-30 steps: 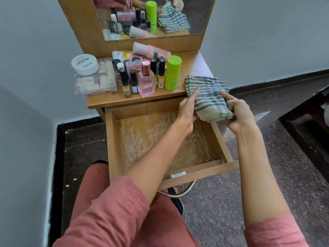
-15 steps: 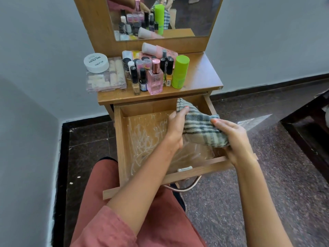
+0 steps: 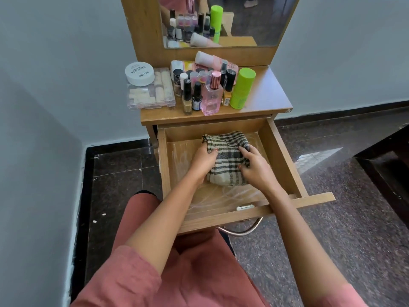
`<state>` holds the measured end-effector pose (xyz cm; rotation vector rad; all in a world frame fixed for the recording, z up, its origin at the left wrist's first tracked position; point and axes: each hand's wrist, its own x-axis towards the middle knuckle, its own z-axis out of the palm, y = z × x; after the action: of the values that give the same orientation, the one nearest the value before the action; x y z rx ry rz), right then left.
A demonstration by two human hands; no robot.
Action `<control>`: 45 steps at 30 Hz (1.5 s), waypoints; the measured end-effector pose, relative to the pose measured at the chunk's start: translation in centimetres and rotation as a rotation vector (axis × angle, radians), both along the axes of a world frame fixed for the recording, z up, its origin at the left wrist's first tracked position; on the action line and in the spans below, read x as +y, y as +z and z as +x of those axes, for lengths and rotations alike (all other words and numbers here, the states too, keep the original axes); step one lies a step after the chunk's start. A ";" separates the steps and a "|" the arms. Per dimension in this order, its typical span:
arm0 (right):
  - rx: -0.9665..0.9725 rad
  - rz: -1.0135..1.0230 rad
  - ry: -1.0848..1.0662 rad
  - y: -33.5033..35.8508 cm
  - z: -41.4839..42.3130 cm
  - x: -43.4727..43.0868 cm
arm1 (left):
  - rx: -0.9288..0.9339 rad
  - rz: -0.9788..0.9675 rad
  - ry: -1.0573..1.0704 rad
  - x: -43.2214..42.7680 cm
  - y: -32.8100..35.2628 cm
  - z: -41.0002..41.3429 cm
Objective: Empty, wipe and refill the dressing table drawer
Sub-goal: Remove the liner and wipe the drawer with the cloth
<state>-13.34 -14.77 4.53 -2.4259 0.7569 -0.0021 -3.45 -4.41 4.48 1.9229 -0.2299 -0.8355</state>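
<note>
Down in the pulled-out drawer (image 3: 285,160), you had both hands on the checked cloth (image 3: 228,156). Your left hand (image 3: 202,165) gripped its left side, fingers curled into the fabric. Your right hand (image 3: 256,169) held the right side the same way, fingers bent over the cloth and bunching it. The cloth lay folded and crumpled on the drawer floor, roughly midway between the side walls and toward the far half, its far left corner sticking up a little. Under it a clear plastic liner (image 3: 181,156), wrinkled and shiny, covered the drawer bottom. A small metal lock plate (image 3: 244,207) sat on the inner face of the near front panel, and a curved metal handle (image 3: 241,230) hung below that panel.

On the dressing table top (image 3: 265,94), beyond the drawer, the cosmetics stood crowded toward the left. A lime-green bottle (image 3: 242,88) was at the right of the group, with a pink perfume bottle (image 3: 212,96) just left of it. Small nail polish bottles (image 3: 187,96) stood by the near edge, and a pink tube (image 3: 208,58) lay on its side at the back. Further left, a clear plastic box (image 3: 152,91) poked out past the table's left edge, and a white round jar (image 3: 139,73) marked nail polish rested on its far left corner. The mirror (image 3: 265,18) above reflected the bottles. Your forearms crossed the drawer's near front from your pink-red sleeves (image 3: 124,278).
</note>
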 end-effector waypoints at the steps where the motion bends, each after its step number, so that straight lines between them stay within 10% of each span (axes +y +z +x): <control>1: 0.032 0.006 0.037 -0.4 0.3 0.0 | 0.005 -0.010 0.011 0.1 -0.1 0.3; 10: 0.423 -0.171 0.065 -1.2 1.5 -0.4 | -0.002 0.182 0.017 1.0 -1.5 1.2; 23: 0.495 -0.158 0.278 -2.8 6.0 1.9 | -0.933 0.306 0.065 5.4 -0.9 2.5; 45: 0.392 -0.186 0.214 -5.2 7.9 2.9 | -0.752 0.367 0.002 7.6 -2.9 2.7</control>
<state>-5.48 -11.83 -0.69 -2.7125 0.6813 0.5209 -0.73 3.20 1.59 2.5218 -0.5501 -0.1114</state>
